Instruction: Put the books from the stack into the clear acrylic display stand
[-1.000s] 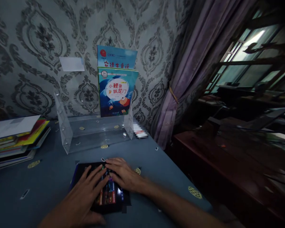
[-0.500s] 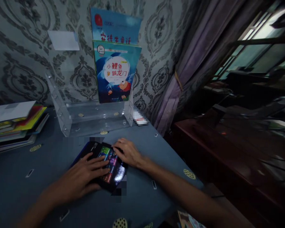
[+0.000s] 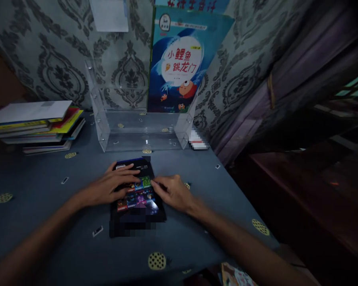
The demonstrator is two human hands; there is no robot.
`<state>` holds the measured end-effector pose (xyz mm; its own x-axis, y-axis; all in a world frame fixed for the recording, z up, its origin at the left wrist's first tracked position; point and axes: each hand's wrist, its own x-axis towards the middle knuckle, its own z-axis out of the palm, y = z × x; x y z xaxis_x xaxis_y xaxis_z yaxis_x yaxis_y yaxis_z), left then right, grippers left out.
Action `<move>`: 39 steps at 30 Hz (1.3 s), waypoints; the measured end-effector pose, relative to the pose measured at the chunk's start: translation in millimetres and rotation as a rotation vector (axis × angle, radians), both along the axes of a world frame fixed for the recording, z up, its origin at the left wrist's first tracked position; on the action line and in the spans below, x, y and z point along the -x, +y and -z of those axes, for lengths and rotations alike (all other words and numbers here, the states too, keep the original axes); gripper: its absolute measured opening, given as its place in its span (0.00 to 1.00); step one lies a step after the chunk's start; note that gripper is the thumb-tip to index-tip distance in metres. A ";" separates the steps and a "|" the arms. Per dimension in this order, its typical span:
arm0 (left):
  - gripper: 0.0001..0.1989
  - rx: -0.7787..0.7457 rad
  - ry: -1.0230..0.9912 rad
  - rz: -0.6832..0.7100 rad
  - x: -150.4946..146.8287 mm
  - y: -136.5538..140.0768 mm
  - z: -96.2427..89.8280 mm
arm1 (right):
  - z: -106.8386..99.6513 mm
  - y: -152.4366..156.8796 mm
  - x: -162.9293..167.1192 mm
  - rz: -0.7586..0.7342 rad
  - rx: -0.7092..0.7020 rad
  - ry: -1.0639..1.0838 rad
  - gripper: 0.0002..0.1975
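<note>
A dark, glossy book point(image 3: 139, 206) with rows of small colourful pictures lies flat on the table before me. Part of its lower edge is blurred out by blocks. My left hand point(image 3: 115, 184) rests on its left side, fingers spread flat across the cover. At the book's right edge, my right hand point(image 3: 173, 192) is closed, with thumb and fingertips pinching the edge. Behind the book stands a clear acrylic rack point(image 3: 137, 141), which holds a blue picture book point(image 3: 179, 91) upright, with another blue book point(image 3: 193, 5) partly hidden behind it.
A stack of books point(image 3: 35, 119) sits at the left on the blue patterned tablecloth point(image 3: 68, 238). A small white item point(image 3: 198, 140), partly pixelated, lies right of the rack. A purple curtain point(image 3: 250, 107) hangs past the table's right edge. Low at the front is a colourful printed item point(image 3: 235, 275).
The dark book has turned from a slant to nearly straight. My right fingers have moved from its top corner area to its right edge. The camera view has shifted.
</note>
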<state>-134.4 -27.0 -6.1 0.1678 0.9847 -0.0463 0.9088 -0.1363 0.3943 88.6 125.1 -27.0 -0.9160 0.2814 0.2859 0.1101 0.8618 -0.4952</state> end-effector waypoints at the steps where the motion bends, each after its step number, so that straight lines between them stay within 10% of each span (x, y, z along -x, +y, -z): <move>1: 0.20 -0.010 0.006 -0.026 -2.5 1.2 2.4 | 2.6 -2.5 0.4 -0.037 -0.046 0.020 0.15; 6: 0.19 -0.143 0.109 -0.083 -19.4 3.5 13.2 | 8.8 -4.3 12.9 -0.147 -0.273 0.127 0.19; 15: 0.15 -0.248 0.256 -0.036 -26.6 3.3 18.8 | 13.7 9.0 62.7 -0.183 -0.025 0.086 0.19; 26: 0.16 -0.309 0.266 -0.051 -25.4 3.8 25.2 | 22.7 15.6 61.8 0.022 -0.163 0.019 0.19; 39: 0.21 -0.144 0.516 -0.405 -41.1 7.2 8.8 | 16.6 12.8 60.2 0.084 -0.165 0.001 0.16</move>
